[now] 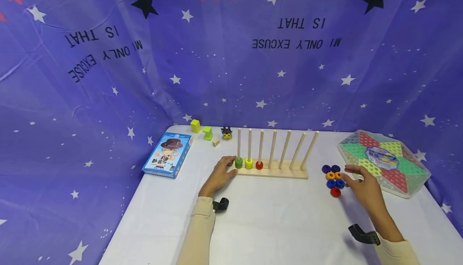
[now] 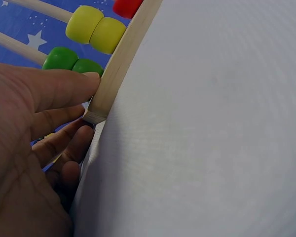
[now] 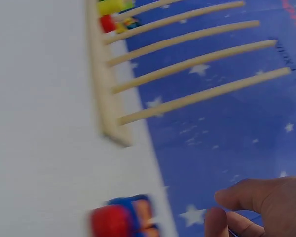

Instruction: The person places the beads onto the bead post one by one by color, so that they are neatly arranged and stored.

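Note:
A wooden peg rack stands on the table with a row of upright pegs. Green beads sit on its leftmost peg, yellow beads on the second and a red bead on the third; the other pegs are bare. My left hand holds the rack's left end, thumb along the front edge and fingers behind. My right hand hovers beside loose beads: purple, orange, blue and one red bead. Nothing shows between its bent fingers in the right wrist view.
A blue card-game box lies at the left edge. Yellow-green blocks, a small wooden piece and a dark figurine stand at the back. A hexagonal game board lies on the right, close to my right hand.

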